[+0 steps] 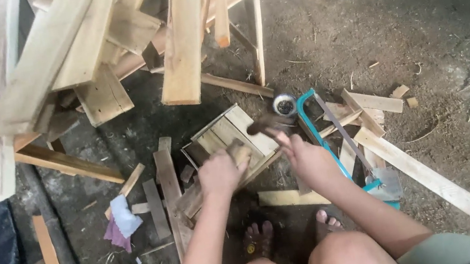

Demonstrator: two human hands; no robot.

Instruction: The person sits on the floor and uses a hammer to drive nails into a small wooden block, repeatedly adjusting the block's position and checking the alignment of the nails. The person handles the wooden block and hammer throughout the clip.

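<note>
- Person squats on a dark packed-dirt floor (pixel 407 29); both knees and bare toes show at the near edge of the view.
- Left hand (pixel 221 173): fingers closed over a small pale wood block (pixel 240 152), pressing it against the near edge of a small square panel of pale wooden slats (pixel 229 134) that lies tilted on the floor at centre.
- Right hand (pixel 305 155): fingers wrapped around the handle of a hammer with a dark head (pixel 265 124); the head is motion-blurred over the right side of the slat panel, so whether it touches the wood cannot be told.
- Small round tin with dark contents (pixel 285 105) stands just beyond the hammer head, on the far right of the panel.
- Teal-framed hacksaw (pixel 318 131) lies on the floor just right of the right hand, its handle near the right forearm.
- Long pale wooden plank (pixel 417 171) lies diagonally to the right of the saw, among short offcuts.
- Heap of pale rough-sawn boards (pixel 77 50) fills the far left, some ends overhanging the work area.
- Crumpled scrap of white and purple paper or cloth (pixel 120 222) lies to the left of the left arm, near loose wood strips (pixel 168 186).
</note>
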